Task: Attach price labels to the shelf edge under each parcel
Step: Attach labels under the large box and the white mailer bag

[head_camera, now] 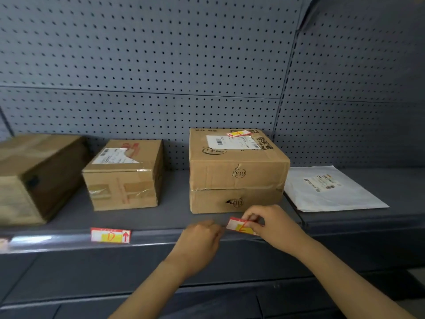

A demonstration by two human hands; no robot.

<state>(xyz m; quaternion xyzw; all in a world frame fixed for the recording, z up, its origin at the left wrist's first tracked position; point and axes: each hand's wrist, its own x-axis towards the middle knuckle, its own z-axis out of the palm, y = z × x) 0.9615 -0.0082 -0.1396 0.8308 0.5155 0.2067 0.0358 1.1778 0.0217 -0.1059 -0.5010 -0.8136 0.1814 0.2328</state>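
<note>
Four parcels sit along the grey metal shelf point(174, 217) in front of a perforated grey back panel point(161, 65): a large brown cardboard box point(34, 176) at the far left, a smaller taped cardboard box point(124, 173) beside it, a tall cardboard box marked 013 point(236, 171) in the middle, and a flat white plastic mailer bag point(331, 189) on the right. A person's right hand point(273, 226) pinches a red, white and yellow price label point(239, 226) between thumb and fingers point(251, 223), holding it at the shelf's front edge point(161, 238) just below the tall box. The left hand point(202, 238) is loosely curled right beside the label's left end, its fingertips near the paper; whether they actually touch it I cannot tell. A second price label with a red arrow point(110, 235) already sits in the clear strip of the shelf edge, under the smaller taped box. Another small red and yellow label point(239, 134) lies on top of the tall box, next to its white shipping slip point(232, 142).
</note>
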